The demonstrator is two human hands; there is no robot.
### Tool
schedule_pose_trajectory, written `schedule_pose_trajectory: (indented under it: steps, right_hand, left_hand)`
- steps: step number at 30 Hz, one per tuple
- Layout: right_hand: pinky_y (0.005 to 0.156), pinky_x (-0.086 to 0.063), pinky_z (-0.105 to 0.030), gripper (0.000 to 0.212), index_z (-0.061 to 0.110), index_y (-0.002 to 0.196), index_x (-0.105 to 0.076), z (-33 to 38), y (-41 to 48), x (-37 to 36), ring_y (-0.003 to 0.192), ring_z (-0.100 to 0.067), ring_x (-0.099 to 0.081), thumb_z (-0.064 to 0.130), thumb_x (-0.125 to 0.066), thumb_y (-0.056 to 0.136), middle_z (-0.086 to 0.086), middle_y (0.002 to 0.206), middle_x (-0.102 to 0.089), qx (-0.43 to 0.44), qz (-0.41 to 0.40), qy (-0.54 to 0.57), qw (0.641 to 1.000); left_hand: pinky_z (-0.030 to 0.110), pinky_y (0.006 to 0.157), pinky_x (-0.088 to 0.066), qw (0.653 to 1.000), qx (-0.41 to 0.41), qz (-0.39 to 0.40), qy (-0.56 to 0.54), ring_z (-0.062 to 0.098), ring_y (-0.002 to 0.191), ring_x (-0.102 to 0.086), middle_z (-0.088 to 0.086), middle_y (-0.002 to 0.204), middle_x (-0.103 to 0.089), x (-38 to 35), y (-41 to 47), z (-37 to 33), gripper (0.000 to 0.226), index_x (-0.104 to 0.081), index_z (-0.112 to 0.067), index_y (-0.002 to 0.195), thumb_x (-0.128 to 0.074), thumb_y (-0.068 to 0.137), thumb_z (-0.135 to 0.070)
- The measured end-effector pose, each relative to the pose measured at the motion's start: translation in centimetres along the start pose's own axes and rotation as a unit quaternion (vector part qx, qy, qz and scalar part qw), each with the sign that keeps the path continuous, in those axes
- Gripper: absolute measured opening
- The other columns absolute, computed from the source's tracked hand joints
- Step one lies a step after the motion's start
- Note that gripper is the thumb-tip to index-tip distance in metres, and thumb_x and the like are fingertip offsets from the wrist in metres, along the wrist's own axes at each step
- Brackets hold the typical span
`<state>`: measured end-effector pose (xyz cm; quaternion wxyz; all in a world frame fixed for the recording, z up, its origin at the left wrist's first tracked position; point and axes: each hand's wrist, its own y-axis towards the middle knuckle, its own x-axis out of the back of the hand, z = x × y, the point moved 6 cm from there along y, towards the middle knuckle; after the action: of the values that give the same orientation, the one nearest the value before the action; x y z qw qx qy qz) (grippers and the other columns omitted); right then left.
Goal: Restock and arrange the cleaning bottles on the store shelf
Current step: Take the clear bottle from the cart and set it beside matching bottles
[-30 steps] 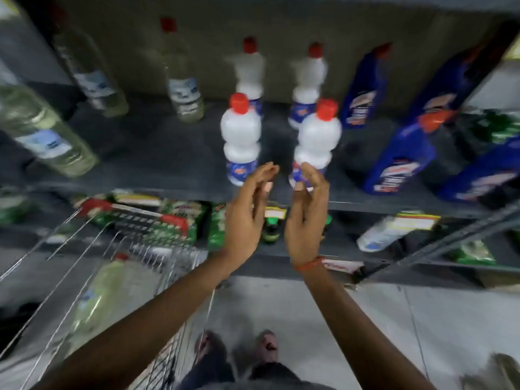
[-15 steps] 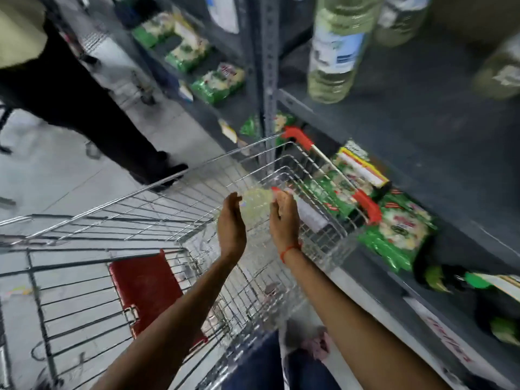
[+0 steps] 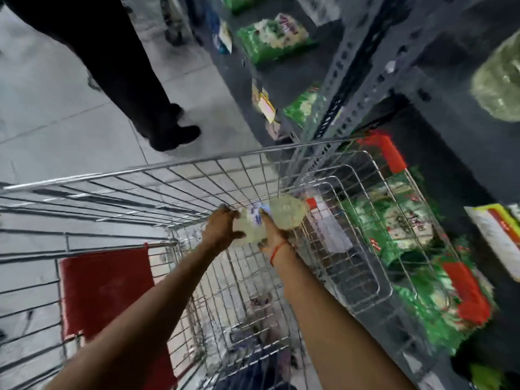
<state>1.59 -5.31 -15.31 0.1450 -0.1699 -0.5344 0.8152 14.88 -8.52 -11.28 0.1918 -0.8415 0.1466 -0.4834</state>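
Inside the wire shopping cart (image 3: pixel 174 167) both my hands hold clear bottles of pale yellowish liquid. My left hand (image 3: pixel 222 229) grips one bottle (image 3: pixel 250 230) that has a white and blue label. My right hand (image 3: pixel 270 235), with a red thread at the wrist, is pressed against a second pale bottle (image 3: pixel 287 216) whose base faces the camera. The picture is blurred, so the exact finger hold on the second bottle is hard to read. One more pale bottle (image 3: pixel 498 88) stands on the grey shelf (image 3: pixel 439 88) at the upper right.
A person's dark trouser leg and shoe (image 3: pixel 168 130) stand on the tiled floor just beyond the cart. The cart's red seat flap (image 3: pixel 104 291) lies at the left. Green packets (image 3: pixel 273 38) fill the lower shelves, behind a grey perforated upright (image 3: pixel 337 108).
My view swung from the shelf of white and blue bottles down into the cart. Both hands dropped from the white bottles into the cart and closed on the pale bottles.
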Motion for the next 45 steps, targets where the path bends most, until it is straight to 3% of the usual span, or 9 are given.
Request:
schedule_pose_trajectory:
  steps: [3, 6, 12, 20, 25, 29, 36, 40, 45]
  right_hand:
    - [0.081, -0.054, -0.041, 0.065, 0.01, 0.135, -0.049, -0.5, 0.4, 0.5, 0.119, -0.031, -0.055, 0.025, -0.075, 0.077, -0.015, 0.137, -0.054, 0.002, 0.007, 0.012, 1.0]
    - [0.104, -0.041, -0.057, 0.073, 0.007, 0.134, -0.047, -1.3, 0.5, 1.3, 0.126, -0.035, -0.05, 0.012, -0.081, 0.07, -0.015, 0.137, -0.054, -0.011, 0.01, 0.002, 1.0]
    - [0.064, -0.058, -0.035, 0.064, 0.006, 0.13, -0.052, -0.2, -1.3, 2.6, 0.115, -0.034, -0.06, 0.007, -0.078, 0.071, -0.018, 0.128, -0.062, 0.009, 0.042, -0.031, 0.999]
    - [0.081, -0.057, -0.049, 0.082, 0.013, 0.127, -0.054, 6.4, -13.9, 5.5, 0.104, -0.032, -0.065, 0.026, -0.086, 0.052, -0.014, 0.121, -0.066, 0.116, 0.155, -0.113, 0.975]
    - [0.098, -0.049, -0.054, 0.068, 0.017, 0.125, -0.053, 10.7, -24.2, 8.5, 0.113, -0.032, -0.063, 0.001, -0.08, 0.065, -0.016, 0.126, -0.064, 0.256, 0.193, -0.19, 0.928]
    - [0.086, -0.057, -0.023, 0.087, 0.056, 0.124, -0.038, 13.8, -31.8, 11.8, 0.119, 0.003, -0.054, 0.0, -0.078, 0.07, 0.03, 0.122, -0.059, 0.332, 0.23, -0.291, 0.867]
    - [0.088, -0.046, -0.01, 0.1, 0.043, 0.14, -0.021, 20.5, -41.0, 19.3, 0.12, 0.01, -0.048, 0.004, -0.08, 0.069, 0.024, 0.135, -0.043, 0.497, 0.073, -0.316, 0.805]
    - [0.097, -0.045, -0.016, 0.107, 0.024, 0.15, -0.013, 22.6, -42.6, 24.3, 0.129, -0.008, -0.042, 0.005, -0.079, 0.068, 0.012, 0.14, -0.043, 0.534, -0.023, -0.277, 0.798]
    - [0.098, -0.044, -0.027, 0.104, 0.015, 0.15, -0.017, 23.6, -41.7, 28.7, 0.128, -0.02, -0.048, -0.005, -0.077, 0.067, -0.005, 0.14, -0.05, 0.536, -0.092, -0.248, 0.801]
  left_hand:
    - [0.038, 0.088, -0.039, 0.999, 0.018, 0.018, -0.042, 0.033, 0.109, -0.047, 0.02, 0.119, -0.049, -1.1, -0.7, 0.1, 0.071, -0.051, -0.003, 0.113, -0.088, 0.055, -0.021]
    - [0.034, 0.085, -0.044, 0.986, 0.072, 0.093, -0.116, 0.031, 0.108, -0.053, 0.016, 0.12, -0.056, -2.8, -0.9, 0.5, 0.084, -0.04, -0.006, 0.122, -0.089, 0.055, -0.019]
    - [0.03, 0.084, -0.043, 0.987, 0.078, 0.102, -0.097, 0.026, 0.11, -0.05, 0.011, 0.12, -0.056, -3.0, -2.4, -0.6, 0.075, -0.048, -0.009, 0.121, -0.087, 0.059, -0.023]
    - [0.019, 0.07, -0.055, 0.911, 0.003, 0.176, -0.373, 0.012, 0.095, -0.066, -0.004, 0.099, -0.071, 4.1, -9.0, -7.2, 0.054, -0.055, -0.018, 0.102, -0.087, 0.059, -0.02]
    - [0.032, 0.085, -0.057, 0.915, -0.108, 0.191, -0.337, 0.016, 0.098, -0.068, 0.0, 0.106, -0.073, 9.4, -14.5, -15.7, 0.048, -0.066, -0.019, 0.107, -0.084, 0.064, -0.008]
    - [0.024, 0.076, -0.057, 0.899, -0.191, 0.185, -0.349, 0.015, 0.096, -0.07, -0.002, 0.104, -0.075, 12.9, -18.1, -21.9, 0.049, -0.066, -0.018, 0.11, -0.08, 0.066, 0.0]
    - [0.012, 0.076, -0.053, 0.881, -0.359, 0.156, -0.268, 0.01, 0.102, -0.067, -0.025, 0.109, -0.069, 16.5, -21.0, -35.5, 0.064, -0.056, -0.046, 0.115, -0.086, 0.062, -0.028]
    - [0.024, 0.086, -0.056, 0.862, -0.418, 0.169, -0.231, -0.01, 0.1, -0.062, -0.032, 0.107, -0.067, 14.2, -20.0, -42.2, 0.07, -0.056, -0.055, 0.106, -0.083, 0.064, -0.007]
    - [0.048, 0.101, -0.045, 0.868, -0.425, 0.146, -0.212, 0.024, 0.12, -0.055, 0.01, 0.13, -0.059, 10.5, -17.3, -46.7, 0.091, -0.045, -0.013, 0.129, -0.082, 0.049, -0.034]
